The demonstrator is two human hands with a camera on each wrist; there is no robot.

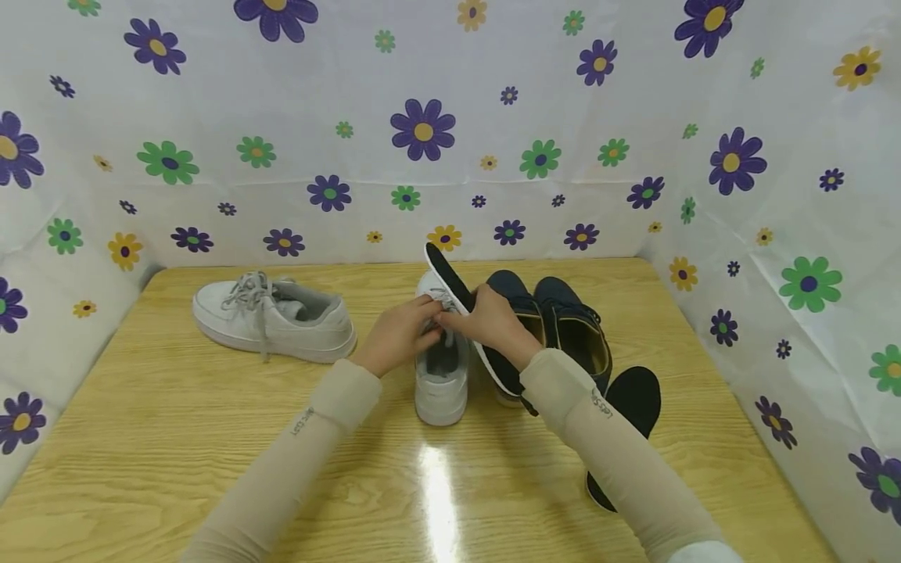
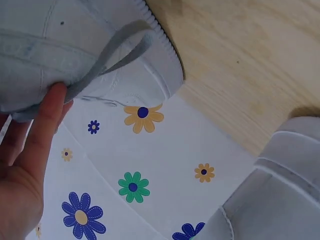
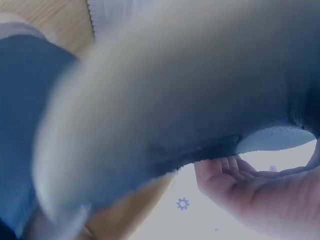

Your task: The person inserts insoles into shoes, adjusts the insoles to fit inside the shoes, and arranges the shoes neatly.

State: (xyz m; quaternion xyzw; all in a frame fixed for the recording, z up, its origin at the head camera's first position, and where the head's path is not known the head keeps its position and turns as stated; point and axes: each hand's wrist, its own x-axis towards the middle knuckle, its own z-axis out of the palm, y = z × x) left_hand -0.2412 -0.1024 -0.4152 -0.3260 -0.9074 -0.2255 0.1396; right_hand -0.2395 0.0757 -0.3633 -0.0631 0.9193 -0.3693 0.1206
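Note:
A white sneaker [image 1: 442, 403] stands in the middle of the table, toe away from me. My left hand [image 1: 401, 332] pinches at its tongue and laces; in the left wrist view its fingers are right beside a grey lace loop [image 2: 112, 50]. My right hand [image 1: 501, 324] grips a black insole [image 1: 450, 274] with a white edge, tilted over the sneaker's right side. Close to the camera, the insole [image 3: 175, 90] fills much of the right wrist view, blurred, hiding part of the hand.
Another white sneaker [image 1: 310, 335] lies left, toe pointing left. Two navy shoes [image 1: 563, 295] stand on the right, partly behind my right hand. A second black insole [image 1: 637, 395] is near my right forearm. Flower-patterned cloth [image 1: 422, 70] encloses the wooden table [image 1: 176, 438] at back and sides.

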